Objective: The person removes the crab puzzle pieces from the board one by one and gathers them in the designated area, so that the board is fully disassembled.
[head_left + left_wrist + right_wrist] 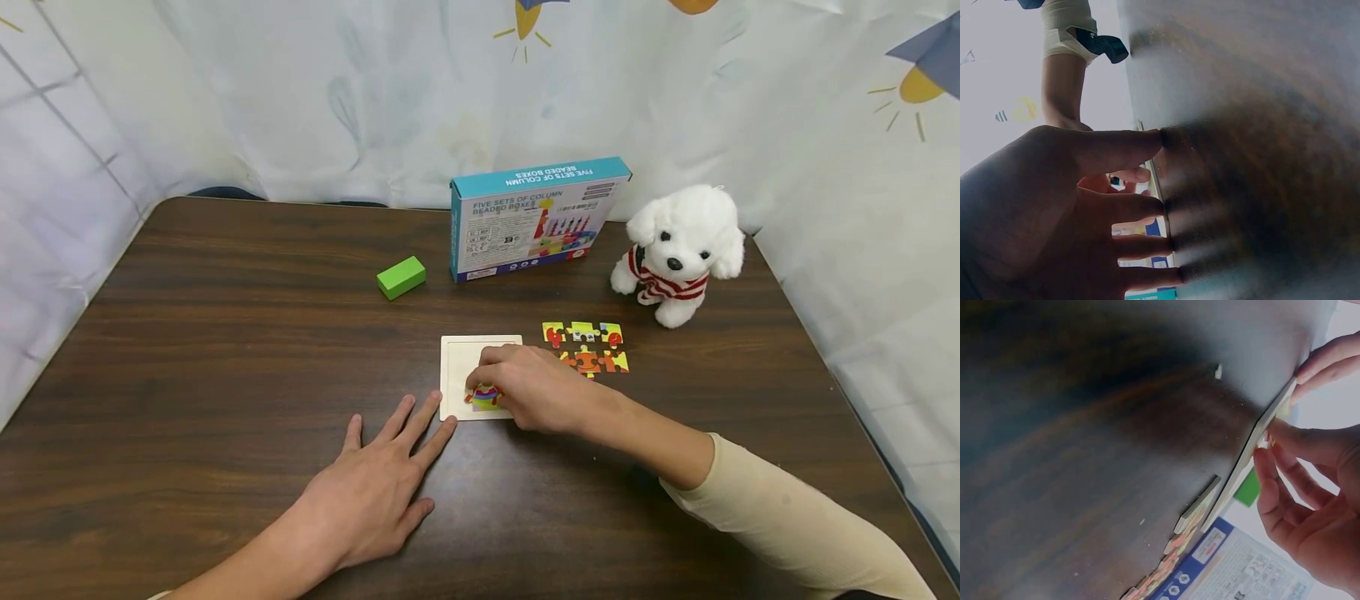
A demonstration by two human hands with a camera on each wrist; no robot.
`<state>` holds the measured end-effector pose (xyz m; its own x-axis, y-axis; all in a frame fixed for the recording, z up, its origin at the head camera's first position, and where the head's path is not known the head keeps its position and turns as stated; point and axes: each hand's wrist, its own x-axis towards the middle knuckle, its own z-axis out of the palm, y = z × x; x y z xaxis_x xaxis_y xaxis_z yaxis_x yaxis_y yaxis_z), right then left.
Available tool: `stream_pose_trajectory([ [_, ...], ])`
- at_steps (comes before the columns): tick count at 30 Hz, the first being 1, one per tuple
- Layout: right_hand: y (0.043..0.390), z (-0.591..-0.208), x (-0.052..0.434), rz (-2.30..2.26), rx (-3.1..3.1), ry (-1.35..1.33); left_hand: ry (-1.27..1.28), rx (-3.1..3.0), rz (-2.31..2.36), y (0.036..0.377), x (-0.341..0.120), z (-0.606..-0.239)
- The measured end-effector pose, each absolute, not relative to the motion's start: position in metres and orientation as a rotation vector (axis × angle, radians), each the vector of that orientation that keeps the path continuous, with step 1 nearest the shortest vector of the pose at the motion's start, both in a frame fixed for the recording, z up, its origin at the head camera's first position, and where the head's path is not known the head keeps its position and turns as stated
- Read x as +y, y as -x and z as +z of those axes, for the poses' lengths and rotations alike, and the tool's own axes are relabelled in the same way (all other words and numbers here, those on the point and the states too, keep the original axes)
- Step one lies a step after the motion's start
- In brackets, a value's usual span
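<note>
A pale wooden puzzle tray [454,367] with a raised rim lies flat on the table. My right hand [536,387] reaches over its right part and pinches a colourful puzzle piece [486,398] between thumb and fingers, low against the tray floor; the hand hides part of it. In the right wrist view, the thumb and index finger of that hand [1319,487] meet at the piece. My left hand [375,492] lies on the table with fingers spread, fingertips against the tray's lower left edge. Several loose puzzle pieces [587,361] lie in two rows right of the tray.
Behind the tray stands a blue and white toy box [536,221]. A green block [401,277] lies to its left, and a white plush dog [678,254] in a striped shirt sits to its right. The dark wooden table [225,350] meets a pale curtain at the back.
</note>
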<state>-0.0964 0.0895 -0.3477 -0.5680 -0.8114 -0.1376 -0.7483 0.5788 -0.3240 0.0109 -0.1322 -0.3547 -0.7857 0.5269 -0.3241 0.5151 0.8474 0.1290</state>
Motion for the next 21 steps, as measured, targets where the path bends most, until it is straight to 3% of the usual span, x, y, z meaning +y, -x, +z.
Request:
stream_pose_trajectory([
  [21, 0.0993, -0.3422, 0.0902, -0.337, 2.498, 1.301, -0.786, 2.682, 0.045, -0.0112, -0.1318, -0.3539],
])
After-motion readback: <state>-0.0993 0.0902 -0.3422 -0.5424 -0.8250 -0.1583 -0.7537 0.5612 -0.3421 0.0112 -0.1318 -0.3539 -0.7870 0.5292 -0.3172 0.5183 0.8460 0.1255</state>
